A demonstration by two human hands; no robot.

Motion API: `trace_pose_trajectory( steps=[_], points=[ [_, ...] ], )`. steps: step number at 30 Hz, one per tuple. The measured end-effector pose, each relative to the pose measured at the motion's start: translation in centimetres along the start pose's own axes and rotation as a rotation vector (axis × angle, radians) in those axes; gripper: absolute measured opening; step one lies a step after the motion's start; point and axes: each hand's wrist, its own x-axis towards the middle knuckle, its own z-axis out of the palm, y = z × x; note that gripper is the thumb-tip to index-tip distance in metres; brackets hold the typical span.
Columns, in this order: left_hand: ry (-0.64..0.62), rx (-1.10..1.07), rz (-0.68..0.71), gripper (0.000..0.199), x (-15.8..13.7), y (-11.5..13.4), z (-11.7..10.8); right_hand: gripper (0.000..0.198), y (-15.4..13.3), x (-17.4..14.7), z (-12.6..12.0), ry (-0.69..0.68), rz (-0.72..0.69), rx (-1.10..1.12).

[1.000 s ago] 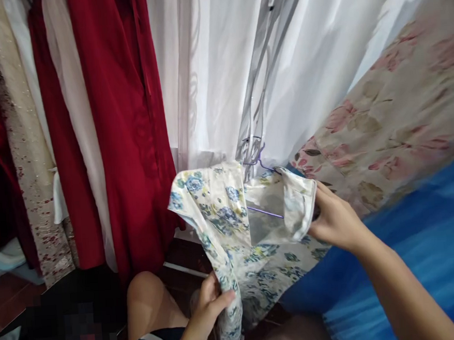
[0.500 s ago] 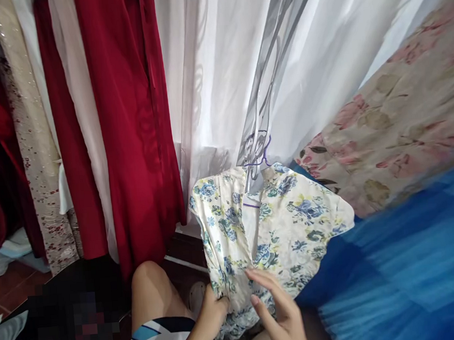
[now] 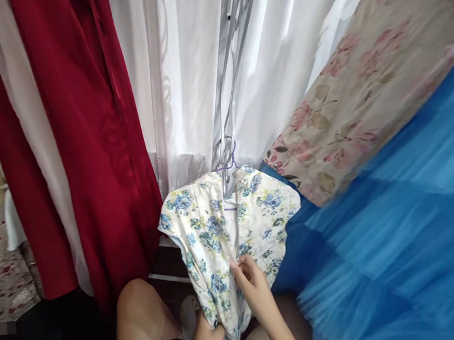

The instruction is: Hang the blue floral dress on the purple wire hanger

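A white blouse with blue and green flowers (image 3: pixel 268 203) hangs in front of me on a purple wire hanger (image 3: pixel 234 156), its V-neck facing me. My right hand (image 3: pixel 254 284) is at the bottom of the V, thumb and fingertips pinched on the edge of the front opening. My left hand (image 3: pixel 209 334) is at the blouse's lower left side, closed around gathered cloth. Folds of the fabric hide most of its fingers. The hem bunches between my knees.
Dark red dresses (image 3: pixel 81 149) hang on the left. White curtains (image 3: pixel 193 79) and a grey metal stand (image 3: pixel 229 61) are behind the blouse. At right hang a beige dress with pink flowers (image 3: pixel 335 110) and a blue tulle skirt (image 3: pixel 394 231).
My right hand has gone from spread fingers over the blouse to a pinch at its front opening. My left hand stays at the lower side. The view has shifted right.
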Motion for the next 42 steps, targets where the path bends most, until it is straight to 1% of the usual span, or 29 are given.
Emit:
trace_pose_trajectory(
  steps=[2, 3, 6, 7, 8, 9, 10, 12, 13, 14, 15, 16, 17, 18, 19, 20, 23, 25, 27, 29, 31, 34, 36, 37, 39, 41, 42],
  points=[
    [0.052, 0.023, -0.003, 0.038, 0.2, -0.7, -0.2, 0.039, -0.4, 0.6, 0.2, -0.044, 0.008, -0.032],
    [0.050, 0.018, 0.000, 0.037, 0.5, -0.9, -0.5, 0.041, -0.5, 0.6, 0.2, -0.069, 0.019, -0.035],
    [-0.062, -0.006, -0.010, 0.034, 1.5, -1.1, -1.8, 0.045, -0.3, 0.1, 0.1, -0.089, 0.036, -0.004],
    [-0.073, -0.009, -0.019, 0.035, 1.8, -1.0, -2.3, 0.046, -0.2, -0.2, 0.0, -0.086, 0.046, 0.014],
    [-0.054, -0.013, -0.015, 0.038, 2.1, -0.8, -2.7, 0.046, -0.2, -0.5, 0.0, -0.085, 0.056, 0.032],
    [0.008, -0.022, 0.015, 0.041, 2.3, -0.5, -3.0, 0.047, -0.2, -0.9, 0.0, -0.090, 0.068, 0.045],
    [0.108, -0.035, 0.082, 0.045, 2.3, 0.0, -3.1, 0.047, -0.2, -1.1, 0.0, -0.103, 0.079, 0.055],
    [0.314, -0.043, 0.300, 0.049, 2.0, 1.4, -2.7, 0.049, -0.7, -1.6, 0.2, -0.144, 0.105, 0.073],
    [0.358, -0.020, 0.413, 0.049, 1.8, 2.3, -2.2, 0.050, -1.0, -1.8, 0.3, -0.162, 0.116, 0.082],
    [0.341, 0.024, 0.508, 0.048, 1.5, 3.4, -1.5, 0.050, -1.5, -1.9, 0.5, -0.173, 0.125, 0.090],
    [0.257, 0.080, 0.571, 0.045, 1.3, 4.6, -0.7, 0.050, -1.9, -2.0, 0.7, -0.179, 0.129, 0.098],
    [0.120, 0.146, 0.594, 0.040, 1.2, 5.8, 0.2, 0.050, -2.4, -2.0, 0.8, -0.180, 0.129, 0.104],
    [-0.003, 0.197, 0.600, 0.031, 1.2, 6.9, 0.9, 0.049, -2.8, -2.0, 0.9, -0.181, 0.130, 0.112],
    [-0.090, 0.239, 0.581, 0.020, 1.3, 7.9, 1.6, 0.049, -3.2, -2.0, 0.9, -0.185, 0.133, 0.121],
    [-0.141, 0.275, 0.566, 0.010, 1.5, 8.6, 2.1, 0.048, -3.5, -1.9, 0.8, -0.192, 0.140, 0.131],
    [-0.156, 0.302, 0.556, 0.006, 1.7, 9.1, 2.5, 0.047, -3.8, -1.8, 0.7, -0.198, 0.149, 0.142],
    [-0.133, 0.353, 0.586, 0.016, 1.9, 9.3, 2.5, 0.042, -4.0, -1.0, -0.1, -0.203, 0.222, 0.215],
    [-0.140, 0.380, 0.613, 0.015, 1.7, 9.1, 2.1, 0.039, -4.3, 0.1, -0.8, -0.164, 0.282, 0.306],
    [-0.164, 0.412, 0.618, 0.016, 1.3, 8.9, 1.8, 0.036, -5.4, 2.1, -1.5, -0.115, 0.291, 0.397],
    [-0.207, 0.434, 0.621, 0.018, 0.9, 9.0, 1.6, 0.034, -7.6, 5.1, -2.3, -0.093, 0.238, 0.454],
    [-0.258, 0.447, 0.628, 0.019, 0.8, 9.1, 1.7, 0.028, -10.5, 9.0, -3.2, -0.126, 0.199, 0.469],
    [-0.305, 0.482, 0.639, 0.016, 0.5, 9.0, 2.1, 0.020, -15.4, 14.7, -4.3, -0.188, 0.224, 0.419],
    [-0.335, 0.510, 0.654, 0.013, 0.4, 8.9, 2.3, 0.022, -17.9, 16.7, -4.6, -0.206, 0.218, 0.402],
    [-0.355, 0.521, 0.666, 0.011, 0.4, 8.9, 2.4, 0.022, -18.6, 17.0, -4.5, -0.202, 0.195, 0.397],
    [-0.397, 0.529, 0.706, 0.010, 0.9, 9.4, 2.3, 0.019, -18.8, 16.2, -4.0, -0.166, 0.094, 0.382],
    [-0.403, 0.491, 0.772, 0.014, 1.8, 11.0, 2.0, 0.022, -17.7, 14.5, -3.2, -0.109, -0.031, 0.332],
    [-0.376, 0.449, 0.813, 0.017, 2.5, 12.3, 1.8, 0.024, -16.9, 13.7, -2.8, -0.091, -0.072, 0.303]
  ],
)
